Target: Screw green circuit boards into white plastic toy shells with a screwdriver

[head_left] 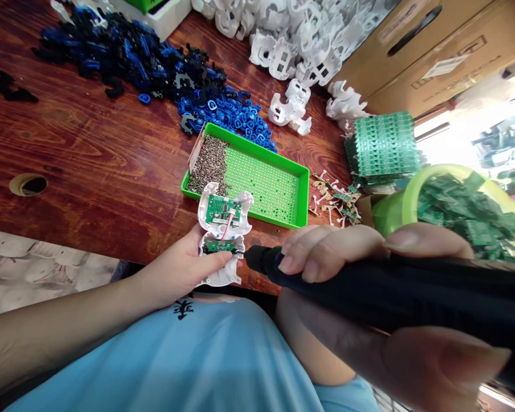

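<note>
My left hand (193, 260) grips a white plastic housing (218, 276) by its left side, the thumb lying across its lower half. Inside the housing sit two green circuit boards (223, 210), joined by red and white wires. My right hand (339, 252) is wrapped round a thick black electric screwdriver (369, 286). Its tip (254, 258) points left and meets the right edge of the housing's lower half, near my left thumb; the bit itself is hard to make out. Just beyond the housing stands a green tray (266, 216) with small screws (209, 163) heaped at its left end.
Blue rings (240, 114) and black clips (154, 63) lie piled behind the tray. White housings (292, 40) are heaped at the back, beside a cardboard box (438, 57). To the right are stacked green circuit panels (386, 143), small wired boards (339, 197) and a yellow-green bucket (395, 203) of boards.
</note>
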`<state>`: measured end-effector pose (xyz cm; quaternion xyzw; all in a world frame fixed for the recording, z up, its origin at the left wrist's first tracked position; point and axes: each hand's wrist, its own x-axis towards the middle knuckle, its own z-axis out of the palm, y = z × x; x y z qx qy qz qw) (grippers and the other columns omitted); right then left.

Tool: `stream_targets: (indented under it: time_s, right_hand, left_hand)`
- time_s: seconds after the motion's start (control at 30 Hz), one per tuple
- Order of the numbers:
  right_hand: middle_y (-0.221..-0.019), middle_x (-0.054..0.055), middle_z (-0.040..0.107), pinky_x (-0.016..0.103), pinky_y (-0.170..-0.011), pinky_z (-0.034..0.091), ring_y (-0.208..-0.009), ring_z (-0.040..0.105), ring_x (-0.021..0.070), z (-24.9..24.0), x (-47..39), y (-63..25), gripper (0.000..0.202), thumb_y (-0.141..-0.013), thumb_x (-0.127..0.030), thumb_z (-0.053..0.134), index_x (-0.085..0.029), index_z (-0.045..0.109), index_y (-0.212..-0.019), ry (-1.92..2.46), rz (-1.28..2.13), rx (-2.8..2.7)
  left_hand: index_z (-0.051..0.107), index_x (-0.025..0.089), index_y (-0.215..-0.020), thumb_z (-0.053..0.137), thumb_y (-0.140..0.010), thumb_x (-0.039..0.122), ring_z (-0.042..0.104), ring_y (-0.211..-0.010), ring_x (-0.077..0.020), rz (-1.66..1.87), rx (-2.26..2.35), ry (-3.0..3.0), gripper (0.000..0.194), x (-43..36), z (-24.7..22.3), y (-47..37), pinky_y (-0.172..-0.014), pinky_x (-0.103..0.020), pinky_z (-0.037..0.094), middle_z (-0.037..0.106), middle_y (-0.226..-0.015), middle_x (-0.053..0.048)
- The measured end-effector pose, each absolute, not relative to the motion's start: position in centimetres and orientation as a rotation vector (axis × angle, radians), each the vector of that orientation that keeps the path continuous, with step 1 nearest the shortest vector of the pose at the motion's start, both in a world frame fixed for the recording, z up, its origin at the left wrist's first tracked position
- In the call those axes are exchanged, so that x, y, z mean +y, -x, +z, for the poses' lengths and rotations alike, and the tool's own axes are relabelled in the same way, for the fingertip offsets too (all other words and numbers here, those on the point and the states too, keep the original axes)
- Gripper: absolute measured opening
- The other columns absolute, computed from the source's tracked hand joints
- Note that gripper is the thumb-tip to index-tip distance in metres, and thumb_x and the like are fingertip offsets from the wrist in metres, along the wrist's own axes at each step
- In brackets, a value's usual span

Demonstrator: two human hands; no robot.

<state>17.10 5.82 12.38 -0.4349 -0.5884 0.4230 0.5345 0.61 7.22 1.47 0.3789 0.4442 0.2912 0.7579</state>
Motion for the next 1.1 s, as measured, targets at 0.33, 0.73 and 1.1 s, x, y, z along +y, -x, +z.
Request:
stream_targets:
  time_s: [0.33, 0.73, 1.1]
  right_hand:
    - [-0.06, -0.001, 0.057, 0.043, -0.066, 0.052, -0.056, 0.056, 0.0191, 11.9, 6.2, -16.7, 0.032, -0.068, -0.051, 0.072, -0.027, 0.058, -0.084, 1.016, 0.89, -1.46]
    - [-0.066, -0.002, 0.058, 0.039, -0.067, 0.051, -0.061, 0.056, 0.0173, 11.6, 5.0, -16.0, 0.04, -0.062, -0.042, 0.079, -0.028, 0.055, -0.091, 1.044, 0.907, -1.349]
    - [-0.064, -0.001, 0.058, 0.042, -0.068, 0.05, -0.06, 0.057, 0.0191, 12.0, 4.5, -15.9, 0.043, -0.058, -0.047, 0.081, -0.028, 0.056, -0.088, 1.043, 0.991, -1.331]
  left_hand:
    - [0.049, 0.027, -0.125, 0.066, -0.08, 0.032, 0.056, -0.115, -0.0211, 0.618, 0.986, -0.837, 0.048, 7.4, 1.5, -0.7, -0.092, -0.025, 0.045, 0.063, -0.125, 0.003]
    - [0.047, 0.022, -0.121, 0.065, -0.078, 0.028, 0.057, -0.112, -0.0212, 0.676, 1.079, -0.887, 0.047, 7.0, 2.7, -1.2, -0.093, -0.024, 0.045, 0.063, -0.122, -0.001]
    - [0.045, 0.019, -0.122, 0.06, -0.081, 0.026, 0.055, -0.114, -0.021, 0.695, 1.098, -1.002, 0.044, 6.4, 3.1, -0.9, -0.098, -0.026, 0.041, 0.06, -0.125, -0.003]
